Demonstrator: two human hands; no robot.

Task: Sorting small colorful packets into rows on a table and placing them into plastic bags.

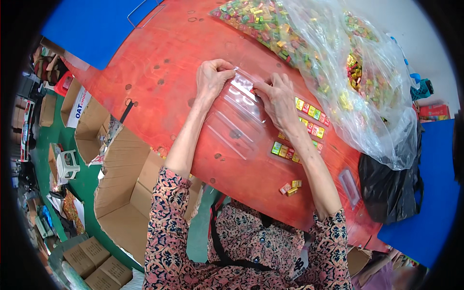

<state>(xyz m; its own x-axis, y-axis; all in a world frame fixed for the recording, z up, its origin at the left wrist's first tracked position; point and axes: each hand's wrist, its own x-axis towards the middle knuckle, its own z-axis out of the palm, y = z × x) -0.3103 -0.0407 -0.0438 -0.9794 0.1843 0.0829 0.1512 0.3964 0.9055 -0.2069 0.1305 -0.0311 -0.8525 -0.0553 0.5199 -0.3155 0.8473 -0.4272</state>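
Near the table's middle lies a stack of clear plastic trays [235, 126] with long, narrow compartments. My left hand [210, 79] pinches the far left corner of the top one between thumb and fingers. My right hand [278, 99] is closed over the right end of that tray; a small red bit shows at its fingertips, too small to name. Beside and partly under my right forearm lie rows of small wrapped candies [290, 152] in red, yellow and green, set in clear trays. Several loose wrapped candies [291, 187] lie nearer to me.
A large clear bag [314, 63] full of wrapped candies covers the far right of the red table [164, 101]. A black plastic bag [389, 188] hangs at the right edge, beside a single clear tray [349, 187]. Open cardboard boxes [118, 193] stand at the left.
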